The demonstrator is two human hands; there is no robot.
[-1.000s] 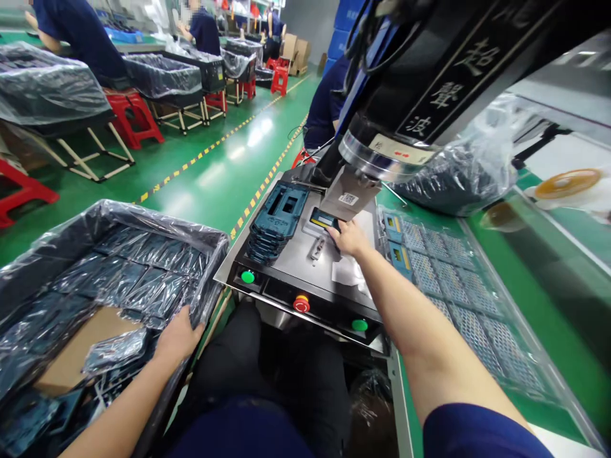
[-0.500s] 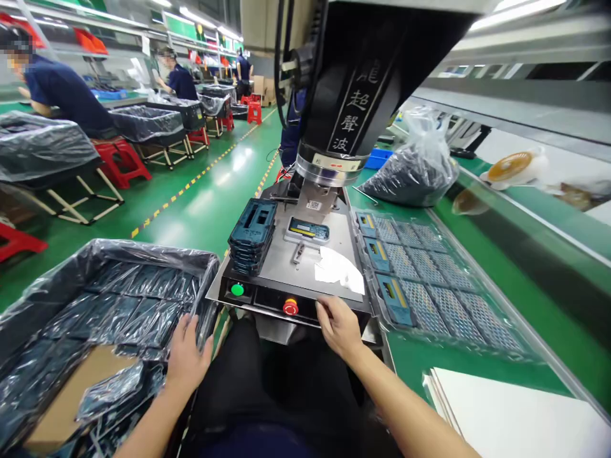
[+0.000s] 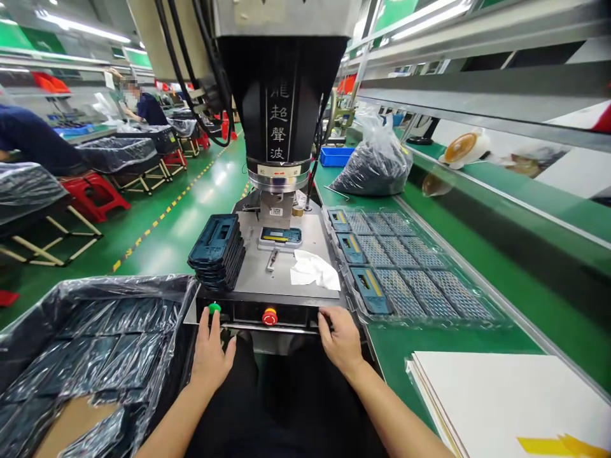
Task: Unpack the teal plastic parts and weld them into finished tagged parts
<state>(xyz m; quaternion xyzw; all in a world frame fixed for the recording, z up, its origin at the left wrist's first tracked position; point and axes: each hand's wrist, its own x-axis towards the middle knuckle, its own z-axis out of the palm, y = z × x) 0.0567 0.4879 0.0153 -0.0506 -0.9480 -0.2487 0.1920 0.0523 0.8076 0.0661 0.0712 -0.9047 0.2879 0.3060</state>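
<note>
Fingers [image 3: 204, 323] of left hand [image 3: 210, 359] spread, tips at green button [image 3: 214, 308] on left end of front panel [image 3: 245, 313]; fingers of right hand [image 3: 342, 340] bent at right end, grip impossible to tell; wide gap between both hands, red button [image 3: 270, 316] midway; blue housing [image 3: 293, 235] in white holder [image 3: 280, 246] below metal block [image 3: 275, 221], well inside edges of metal plate [image 3: 255, 277]; stack of housings [image 3: 217, 248] along left edge, white cloth [image 3: 315, 270] near front edge, clear tray [image 3: 354, 300] just beside right edge

Head-worn view, facing forward and down
</note>
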